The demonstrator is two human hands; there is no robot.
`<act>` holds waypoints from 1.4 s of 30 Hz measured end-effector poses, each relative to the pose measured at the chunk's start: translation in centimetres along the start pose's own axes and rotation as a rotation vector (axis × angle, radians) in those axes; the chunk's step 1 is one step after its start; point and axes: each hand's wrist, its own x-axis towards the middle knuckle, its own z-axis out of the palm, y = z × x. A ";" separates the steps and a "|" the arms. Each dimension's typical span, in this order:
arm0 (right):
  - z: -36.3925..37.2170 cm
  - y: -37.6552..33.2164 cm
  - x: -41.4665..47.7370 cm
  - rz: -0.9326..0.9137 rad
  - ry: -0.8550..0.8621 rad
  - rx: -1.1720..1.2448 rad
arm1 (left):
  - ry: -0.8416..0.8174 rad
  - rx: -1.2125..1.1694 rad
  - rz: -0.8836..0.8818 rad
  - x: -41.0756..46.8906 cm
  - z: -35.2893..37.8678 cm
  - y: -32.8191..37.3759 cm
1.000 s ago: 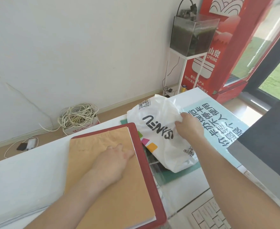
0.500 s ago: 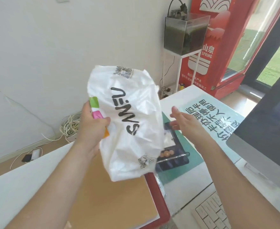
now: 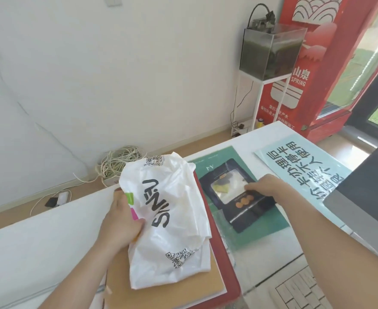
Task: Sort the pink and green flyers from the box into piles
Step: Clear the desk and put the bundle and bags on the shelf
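Closest in, the fingers [image 3: 139,223] of the left hand [image 3: 121,221] are curled tight around the edge of a crumpled white plastic bag [image 3: 170,221], pinching it by the side that carries green and pink colour patches. The bag, printed with black lettering and QR codes, hangs bunched over a brown kraft envelope [image 3: 161,293] that lies on a red folder [image 3: 224,270], both near the front edge of the worktop [image 3: 38,246]. The fingers [image 3: 249,187] of the right hand [image 3: 266,186] are bent downward with their tips pressing on a dark packet [image 3: 239,201] that has a clear window and orange dots; whether they actually grip it cannot be told, they seem only to rest on its upper right part. That packet lies on a green sheet [image 3: 257,230] marked A4, just right of the red folder, toward the back edge of the worktop. Right of the green sheet lies a pale blue sign [image 3: 299,172] with large black characters, reaching toward the back right corner. A monitor edge [image 3: 362,210] overhangs the right side, and a white keyboard [image 3: 306,291] sits at the front right corner. No box or pink and green flyers can be made out apart from the green sheet under the packet
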 end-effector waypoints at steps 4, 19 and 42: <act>-1.4 -1.2 -1.1 -0.058 0.063 0.294 | -0.006 0.017 -0.005 0.3 0.0 -0.2; -6.1 -12.5 -16.1 -0.544 0.605 0.415 | 0.098 0.051 -0.269 1.4 -9.0 -16.4; 15.7 -5.8 -14.2 -0.177 0.378 -0.277 | 0.130 0.026 0.164 -3.1 -5.9 -13.0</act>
